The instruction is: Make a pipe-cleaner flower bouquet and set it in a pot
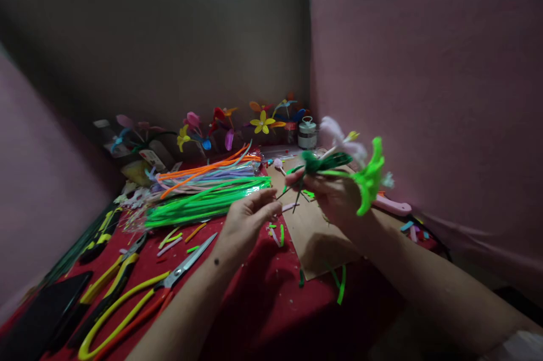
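My right hand (335,194) is closed around a pipe-cleaner flower (339,160) with a dark green wrapped stem, pale white-lilac petals and a bright green leaf (369,180) bent off to the right. My left hand (250,219) hovers just left of it, with fingertips pinched near thin dark wire ends that hang from the stem. Both hands are above a brown cardboard sheet (314,236) lying on a red cloth (263,304).
A pile of bright green, orange and lilac pipe cleaners (207,188) lies to the left. Scissors (186,265), yellow-handled pliers (114,276) and cutters (99,236) sit at the near left. Finished flowers (263,121) and a small jar (307,133) line the back wall. Walls close in on three sides.
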The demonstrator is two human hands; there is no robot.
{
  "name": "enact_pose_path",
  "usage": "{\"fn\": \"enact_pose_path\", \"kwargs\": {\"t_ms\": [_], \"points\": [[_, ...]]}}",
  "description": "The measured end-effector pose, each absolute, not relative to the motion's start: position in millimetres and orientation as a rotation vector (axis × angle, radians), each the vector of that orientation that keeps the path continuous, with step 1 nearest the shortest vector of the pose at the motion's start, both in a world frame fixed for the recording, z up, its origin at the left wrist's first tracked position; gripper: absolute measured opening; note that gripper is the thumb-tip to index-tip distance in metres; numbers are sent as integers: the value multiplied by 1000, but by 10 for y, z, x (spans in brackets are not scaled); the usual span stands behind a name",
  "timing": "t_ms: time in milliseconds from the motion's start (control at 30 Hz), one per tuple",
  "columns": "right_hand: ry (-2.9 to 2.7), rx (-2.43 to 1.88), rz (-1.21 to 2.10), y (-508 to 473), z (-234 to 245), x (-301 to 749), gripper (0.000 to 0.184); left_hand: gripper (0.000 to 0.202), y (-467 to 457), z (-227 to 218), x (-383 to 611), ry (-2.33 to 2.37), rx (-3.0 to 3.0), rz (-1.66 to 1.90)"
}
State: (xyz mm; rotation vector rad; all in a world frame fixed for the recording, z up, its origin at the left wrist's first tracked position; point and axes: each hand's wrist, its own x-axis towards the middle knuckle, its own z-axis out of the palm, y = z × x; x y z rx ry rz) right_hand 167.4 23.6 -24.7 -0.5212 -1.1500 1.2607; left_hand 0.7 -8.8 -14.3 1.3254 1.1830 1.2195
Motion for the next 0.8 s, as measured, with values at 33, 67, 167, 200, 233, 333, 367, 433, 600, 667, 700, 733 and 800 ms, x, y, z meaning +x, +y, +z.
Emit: {"fn": "enact_pose_path", "kwargs": {"t_ms": [33, 67, 167, 200, 233, 333, 367, 433, 600, 667, 700, 733, 800], "points": [[-1130, -487, 1219, 253, -201, 1749, 6, 25, -5, -112, -17, 1223, 1326, 1204], [-1093, -478, 1203, 273, -166, 1817, 6, 22, 95, -88, -30, 1253, 1351, 1156], [-987, -484, 1221, 328, -142, 1954, 6, 10, 457, -79, 22, 1483, 1552, 1009], [-955, -488, 1245, 343, -156, 1976, 6, 7, 585, -98, 69, 1532, 1596, 979], [-928, -489, 1272, 356, -177, 1991, 6, 5, 710, -127, 126, 1560, 1625, 953], [-883, -476, 1314, 400, -247, 2026, 7, 6, 1045, -233, 304, 1668, 1751, 882], [-878, -466, 1310, 418, -267, 2041, 8, 7, 1138, -266, 354, 1713, 1794, 861], [-880, -452, 1297, 455, -303, 2077, 9, 10, 1288, -322, 435, 1804, 1869, 808], [-871, -437, 1311, 501, -340, 2139, 11, 26, 1449, -408, 557, 1967, 1963, 666], [-852, -453, 1316, 495, -329, 2145, 10, 23, 1454, -422, 577, 1998, 1999, 628], [-841, -457, 1320, 489, -321, 2146, 9, 20, 1452, -422, 578, 2007, 2016, 607], [-834, -455, 1325, 482, -314, 2147, 9, 17, 1450, -418, 572, 2016, 2031, 590], [-841, -444, 1336, 467, -302, 2150, 9, 16, 1443, -401, 540, 2038, 2044, 570]]}}
